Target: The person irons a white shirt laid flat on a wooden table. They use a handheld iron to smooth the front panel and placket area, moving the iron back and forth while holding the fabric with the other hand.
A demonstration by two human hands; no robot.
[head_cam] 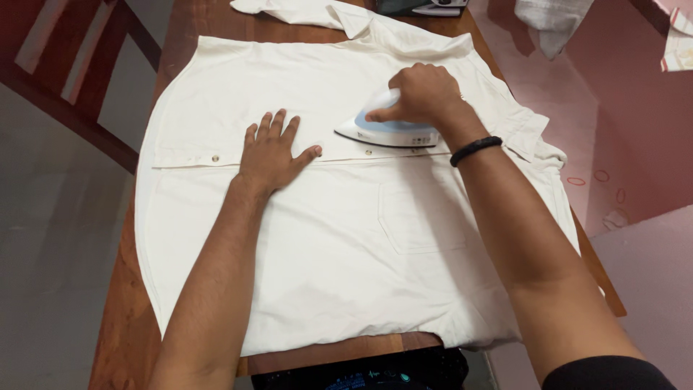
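From the head view, the right hand (424,92) has its grip closed round the handle of a white and blue iron (388,130) pressing the buttoned front strip of a cream shirt (303,245) laid flat across the wooden bench (123,325), while the left hand (273,153) lies spread and flat on the cloth just left of the iron. The near panel with its pocket (422,217) looks smooth already, I'd say, but the collar (361,22) and the bunched right sleeve (538,141) still look creased. Far off lie a dark object (422,7) at the bench's end and a hanging white cloth (552,22), neither blocking the iron.

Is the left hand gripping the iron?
No, the left hand lies flat on the shirt; the right hand grips the iron.
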